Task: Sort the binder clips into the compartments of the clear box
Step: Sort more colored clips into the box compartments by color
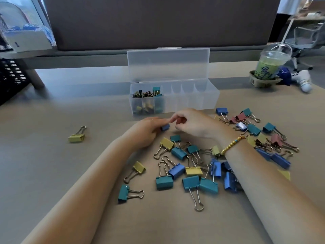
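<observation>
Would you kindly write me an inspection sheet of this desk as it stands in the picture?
Surface: tan desk, matte, with glare at its far left.
Job's things: clear box with lid up; clips fill only its leftmost compartments, the rest look bare. Loose binder clips in teal, blue, yellow and pink lie scattered near right; one yellow clip lies apart at left.
Clutter: iced green drink in a cardboard holder, far right, with a white object beside it.
Hands: left hand holds a small blue clip; right hand has its fingers curled right beside that clip, contact unclear.
Cables: nothing seen.
Surroundings: grey partition behind; black mesh basket at left; office chair beyond.
</observation>
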`<state>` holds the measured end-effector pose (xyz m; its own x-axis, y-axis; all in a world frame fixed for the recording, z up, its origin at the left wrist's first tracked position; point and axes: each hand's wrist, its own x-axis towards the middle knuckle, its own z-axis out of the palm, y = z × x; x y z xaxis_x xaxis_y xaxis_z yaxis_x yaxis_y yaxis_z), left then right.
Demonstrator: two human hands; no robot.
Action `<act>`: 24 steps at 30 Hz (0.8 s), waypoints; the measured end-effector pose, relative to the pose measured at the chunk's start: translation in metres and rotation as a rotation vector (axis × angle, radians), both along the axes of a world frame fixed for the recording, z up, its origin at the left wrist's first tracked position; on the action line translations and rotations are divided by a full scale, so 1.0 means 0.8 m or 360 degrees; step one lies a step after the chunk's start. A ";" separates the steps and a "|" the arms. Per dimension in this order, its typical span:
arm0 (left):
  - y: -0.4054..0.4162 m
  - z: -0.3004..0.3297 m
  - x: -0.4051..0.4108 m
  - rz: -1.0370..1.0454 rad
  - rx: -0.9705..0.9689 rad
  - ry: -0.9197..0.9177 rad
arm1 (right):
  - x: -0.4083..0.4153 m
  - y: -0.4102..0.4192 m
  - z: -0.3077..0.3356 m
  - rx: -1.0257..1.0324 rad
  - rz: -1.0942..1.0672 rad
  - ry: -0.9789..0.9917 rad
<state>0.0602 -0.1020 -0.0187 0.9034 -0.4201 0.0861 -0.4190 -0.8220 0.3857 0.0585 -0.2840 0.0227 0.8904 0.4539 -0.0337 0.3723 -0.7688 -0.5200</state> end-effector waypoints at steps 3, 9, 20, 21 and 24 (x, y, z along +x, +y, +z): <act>-0.001 0.003 -0.003 0.0016 0.0135 0.0012 | -0.017 -0.007 -0.003 -0.0087 -0.0030 0.0095; 0.001 0.005 -0.014 0.0158 0.0126 -0.0131 | -0.035 -0.004 -0.008 -0.0404 -0.0246 0.0091; -0.027 0.001 0.004 0.0311 0.0048 0.0035 | -0.034 0.021 -0.019 -0.0561 -0.0314 -0.0106; -0.024 0.000 0.004 0.0314 0.0047 0.0014 | -0.033 0.022 -0.020 -0.0544 -0.0316 -0.0122; -0.012 0.000 0.003 0.0358 0.0021 -0.0067 | -0.030 0.024 -0.023 -0.0445 -0.0332 -0.0143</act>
<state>0.0623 -0.1117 -0.0185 0.9702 -0.2096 0.1212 -0.2397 -0.9015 0.3603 0.0344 -0.2652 0.0043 0.9679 0.2466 -0.0485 0.2272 -0.9409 -0.2512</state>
